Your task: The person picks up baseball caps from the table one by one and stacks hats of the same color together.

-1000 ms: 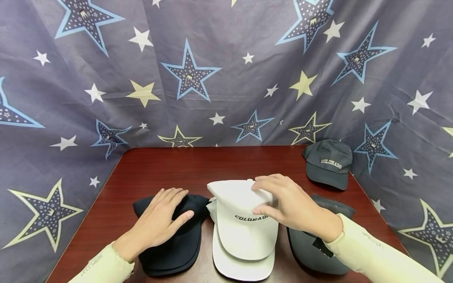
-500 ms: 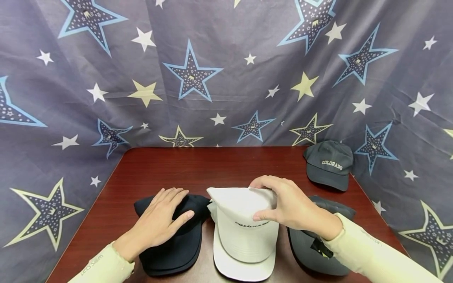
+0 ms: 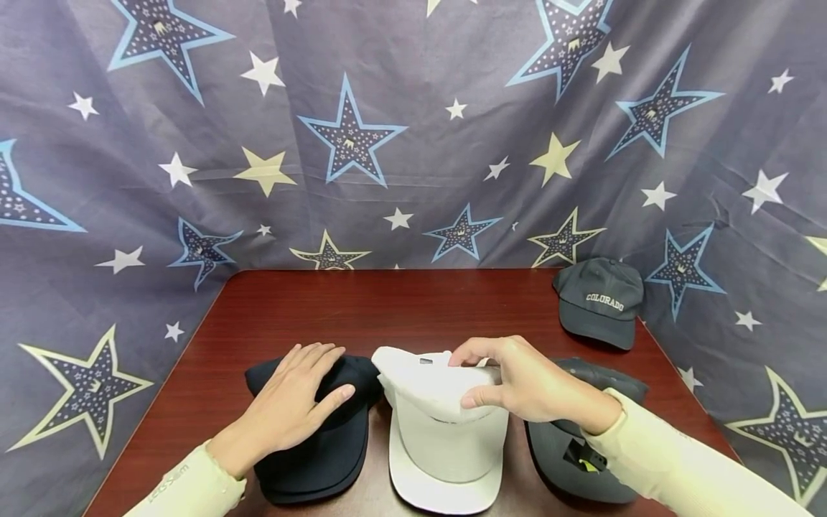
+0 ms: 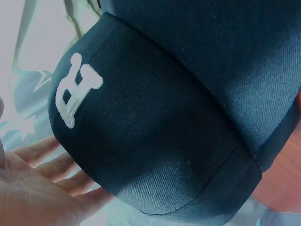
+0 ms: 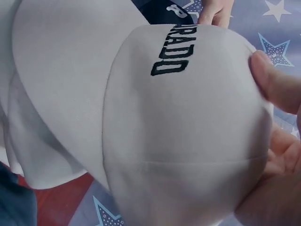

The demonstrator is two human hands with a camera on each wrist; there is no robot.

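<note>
My left hand rests, fingers extended, on the crown of a black baseball cap at the front left; the left wrist view shows white stitching on this cap. A second black brim shows beneath it. In the middle, a white baseball cap lies on top of another white cap. My right hand holds the upper cap's crown, thumb at the front and fingers behind. Dark "COLORADO" lettering shows partly on that cap in the right wrist view.
Right of the white caps lies a dark grey cap with a black tag, partly under my right forearm. Another grey "COLORADO" cap sits at the table's back right corner. A star-patterned cloth hangs behind the reddish-brown table.
The upper white cap's crown has sunk and tipped forward, hiding its lettering in the head view, as my right hand moved down with it. My left hand stays in place.
</note>
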